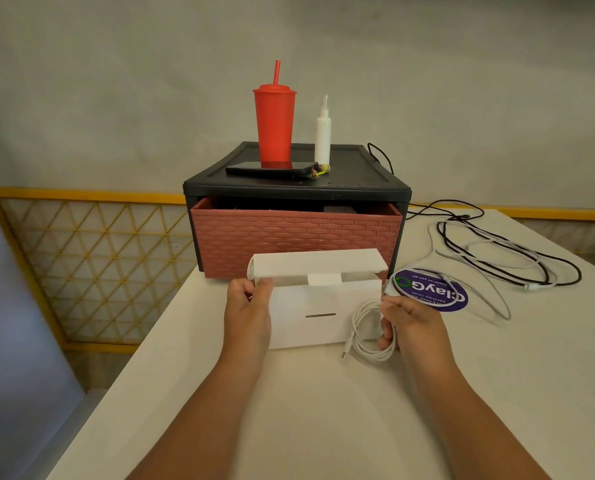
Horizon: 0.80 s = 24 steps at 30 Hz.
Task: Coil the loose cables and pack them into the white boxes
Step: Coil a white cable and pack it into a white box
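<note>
The task is about midway on the first cable. The left hand point(249, 299) pinches the left corner of the box point(310, 317) flap point(313, 265), holding it up. The right hand point(410, 320) grips a white coil point(367, 334) just right of the box, not yet inside. Its tail trails uncoiled over the sticker point(459, 299). Far right on the table point(289, 410), a black cable point(518, 251) lies loose, left to coil. What the box holds is hidden.
</note>
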Tool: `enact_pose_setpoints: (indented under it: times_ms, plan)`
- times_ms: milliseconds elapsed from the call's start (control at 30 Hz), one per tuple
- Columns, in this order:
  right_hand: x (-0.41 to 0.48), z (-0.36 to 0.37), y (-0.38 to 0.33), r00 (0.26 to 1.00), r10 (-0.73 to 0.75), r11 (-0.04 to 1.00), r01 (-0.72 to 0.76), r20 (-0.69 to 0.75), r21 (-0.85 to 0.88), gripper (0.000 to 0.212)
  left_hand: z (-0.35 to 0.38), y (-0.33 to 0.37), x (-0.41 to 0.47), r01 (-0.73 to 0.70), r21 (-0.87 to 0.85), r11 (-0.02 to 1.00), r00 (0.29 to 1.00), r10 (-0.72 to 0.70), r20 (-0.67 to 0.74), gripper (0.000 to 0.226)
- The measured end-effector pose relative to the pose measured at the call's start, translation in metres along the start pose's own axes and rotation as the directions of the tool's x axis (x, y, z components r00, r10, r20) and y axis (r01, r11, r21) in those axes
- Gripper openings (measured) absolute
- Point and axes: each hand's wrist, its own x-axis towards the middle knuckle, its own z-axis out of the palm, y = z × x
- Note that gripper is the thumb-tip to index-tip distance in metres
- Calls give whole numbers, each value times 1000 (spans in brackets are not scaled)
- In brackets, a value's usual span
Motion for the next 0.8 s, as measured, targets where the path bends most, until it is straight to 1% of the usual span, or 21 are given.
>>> enact_pose_setpoints:
  times_ms: [67, 133, 200, 300, 400, 433, 500, 567, 667, 733, 800]
  plan:
    - [0, -2, 0, 1000, -19, 998, 18, -1, -57, 28, -1, -1, 0, -61, 26, 998, 998, 61, 10, 22]
    - [0, -3, 0, 1000, -30, 995, 30, -4, -97, 28, -2, -1, -1, -107, 13, 994, 993, 106, 42, 13]
    - [0, -5, -1, 999, -40, 993, 38, -12, -116, 27, -4, 1, -3, -105, -8, 994, 990, 105, 92, 20]
    - [1, -8, -2, 997, -71, 985, 65, -34, -158, 20, -5, 7, -6, -81, -17, 997, 982, 82, 168, 36]
    - [1, -10, -5, 985, -159, 966, 141, -68, -217, 18, -7, 8, -5, -87, -6, 996, 964, 86, 250, 46]
    - [0, -11, -7, 979, -190, 962, 169, -81, -216, 17, -7, 7, -4, -86, 2, 996, 956, 82, 281, 48]
    - [-4, -10, -13, 962, -259, 957, 242, -90, -160, 15, -7, 5, -4, -102, 33, 994, 935, 85, 345, 50]
    - [-12, -9, -21, 931, -354, 934, 347, -84, -88, 9, -6, 6, -7, -123, 48, 991, 911, 94, 401, 52]
    - [-21, -7, -29, 848, -521, 852, 524, -97, -3, 10, -3, 8, -13, -137, 51, 989, 882, 98, 462, 57]
    - [-24, -6, -32, 782, -617, 786, 618, -95, -22, 12, -2, 9, -18, -152, 70, 986, 869, 100, 485, 60]
    - [-22, -6, -32, 733, -676, 736, 669, -68, -106, 10, -1, 11, -23, -166, 67, 984, 858, 111, 501, 61]
